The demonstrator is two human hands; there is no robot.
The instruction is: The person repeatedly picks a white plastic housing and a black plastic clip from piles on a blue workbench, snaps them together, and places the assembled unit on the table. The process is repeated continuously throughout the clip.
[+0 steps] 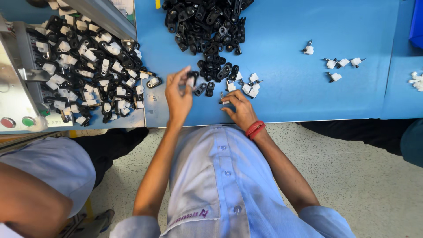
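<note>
Step in hand, as I judge it: pairing clips; my left hand (178, 94) pinches a black clip (192, 76); right hand (238, 108), grip closing on a small white piece (223, 101) at the bench (286, 83) edge, six o'clock of the black pile (207, 26); next calls for aligning both.

black clip (192, 76) | held above blue table | white clip (223, 101) | on table

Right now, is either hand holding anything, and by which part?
The left hand pinches a small black clip at its lower end. The right hand rests fingertips on a small white piece on the blue table; no clear grip.
</note>
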